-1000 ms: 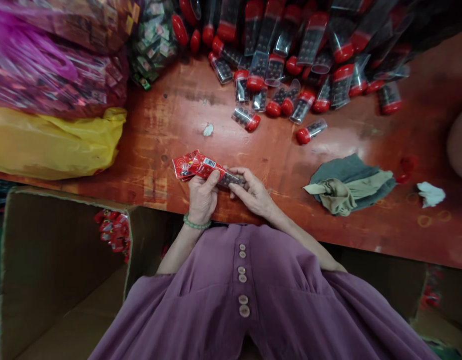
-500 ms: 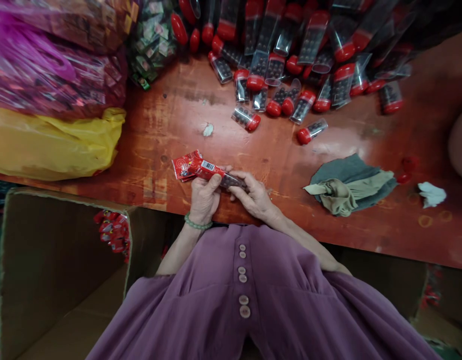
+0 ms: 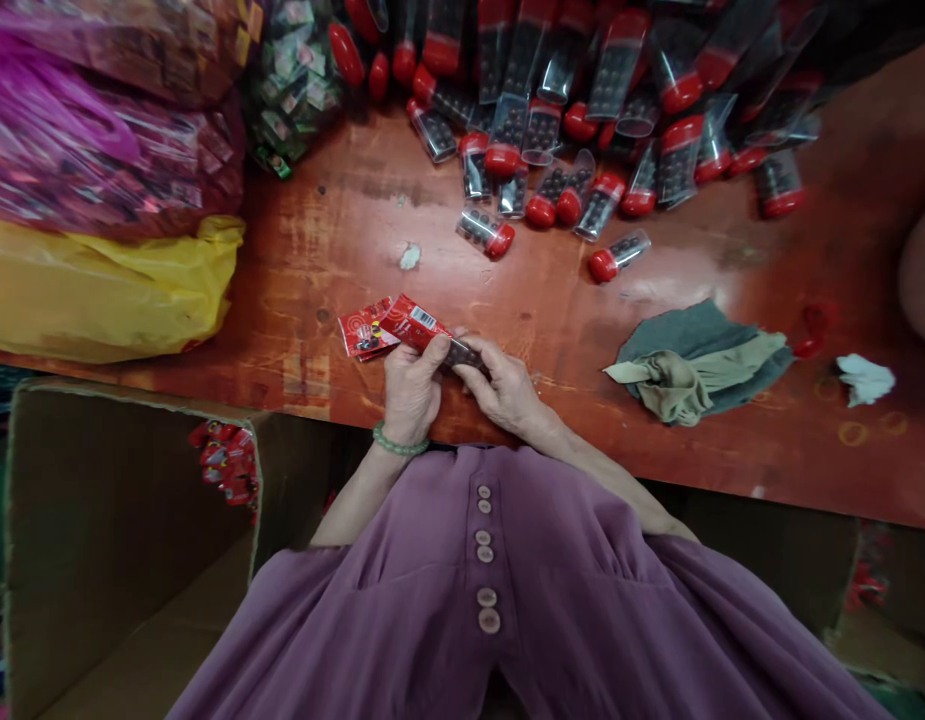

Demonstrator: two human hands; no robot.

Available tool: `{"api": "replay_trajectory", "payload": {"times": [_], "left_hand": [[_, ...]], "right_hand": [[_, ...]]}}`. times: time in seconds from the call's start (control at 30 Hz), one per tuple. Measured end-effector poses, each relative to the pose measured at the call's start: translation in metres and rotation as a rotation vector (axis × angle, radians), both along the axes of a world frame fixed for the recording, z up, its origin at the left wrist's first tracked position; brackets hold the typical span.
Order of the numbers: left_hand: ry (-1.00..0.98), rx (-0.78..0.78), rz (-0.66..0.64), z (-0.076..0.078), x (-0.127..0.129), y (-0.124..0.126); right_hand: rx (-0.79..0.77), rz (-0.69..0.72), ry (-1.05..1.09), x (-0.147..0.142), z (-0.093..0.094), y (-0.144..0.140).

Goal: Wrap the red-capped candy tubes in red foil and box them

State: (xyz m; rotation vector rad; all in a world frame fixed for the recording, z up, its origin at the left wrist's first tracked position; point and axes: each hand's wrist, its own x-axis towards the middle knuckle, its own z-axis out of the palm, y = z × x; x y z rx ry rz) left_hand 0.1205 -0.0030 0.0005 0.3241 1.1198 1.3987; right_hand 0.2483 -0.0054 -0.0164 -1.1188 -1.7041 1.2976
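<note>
The tabletop is worn red wood, running across in front of me. At my left it carries a yellow bag with a pink bag of packed goods lying against its far side. Below the near edge, to my left, stands an open carton with a few red packs against its inner wall. Along the far side lies a heap of tubes, clear with red caps and dark beads inside; one stray tube lies apart, nearer to me. To my right a grey and tan cloth lies bunched, with a white scrap beyond it.

My hands meet close together at the near edge, right before my body. My left hand, with a green bracelet at the wrist, is closed on a red sleeve that sticks out to the left past my thumb. A tube of dark beads runs from the sleeve's mouth toward my right hand, whose fingers pinch its free end. A second red sleeve lies flat just left of the first, touching it.
</note>
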Motion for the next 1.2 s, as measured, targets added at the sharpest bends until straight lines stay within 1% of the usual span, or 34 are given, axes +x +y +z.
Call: {"api": "replay_trajectory", "payload": {"times": [0.03, 0.07, 0.1, 0.13, 0.2, 0.27, 0.33, 0.43, 0.5, 0.6, 0.8, 0.87, 1.0, 1.1, 1.2], "left_hand": [[0.002, -0.007, 0.008, -0.001, 0.001, 0.001], [0.008, -0.015, 0.009, -0.001, 0.001, 0.002], [0.017, -0.021, 0.005, -0.002, 0.002, 0.002], [0.025, -0.026, -0.005, -0.002, 0.002, 0.003], [0.031, -0.036, -0.044, -0.001, 0.001, 0.003], [0.024, -0.041, -0.094, 0.0, 0.0, 0.002], [0.02, -0.037, -0.127, 0.001, -0.001, 0.001], [0.013, -0.032, -0.16, 0.005, -0.001, 0.0], [-0.002, -0.03, -0.187, 0.006, -0.002, -0.001], [-0.014, 0.005, -0.184, 0.003, -0.003, -0.003], [0.019, 0.037, -0.107, -0.004, 0.0, -0.005], [0.024, 0.031, -0.103, -0.004, 0.002, -0.004], [0.071, 0.002, -0.137, 0.0, 0.002, -0.004], [0.058, 0.029, -0.142, 0.0, -0.002, -0.004], [0.021, 0.06, -0.095, -0.001, -0.004, -0.003]], "right_hand": [[0.08, -0.007, -0.042, 0.001, -0.001, 0.0], [0.126, -0.009, -0.062, 0.001, -0.001, 0.0], [0.136, -0.008, -0.067, 0.002, -0.001, 0.0], [0.109, -0.004, -0.055, 0.002, -0.001, 0.0], [-0.03, 0.013, 0.026, 0.002, 0.0, 0.001], [-0.196, 0.022, 0.148, 0.001, 0.002, 0.002], [-0.326, 0.025, 0.267, 0.0, 0.003, 0.003], [-0.47, 0.056, 0.4, -0.001, 0.004, 0.006], [-0.527, 0.079, 0.465, -0.001, 0.003, 0.009], [-0.533, 0.056, 0.494, -0.001, 0.002, 0.012], [-0.483, 0.027, 0.439, -0.004, 0.001, 0.012], [-0.506, 0.019, 0.442, -0.005, 0.001, 0.012], [-0.584, 0.042, 0.497, -0.005, -0.002, 0.013], [-0.555, 0.047, 0.497, -0.005, -0.002, 0.013], [-0.512, 0.045, 0.447, -0.006, -0.001, 0.012]]}}
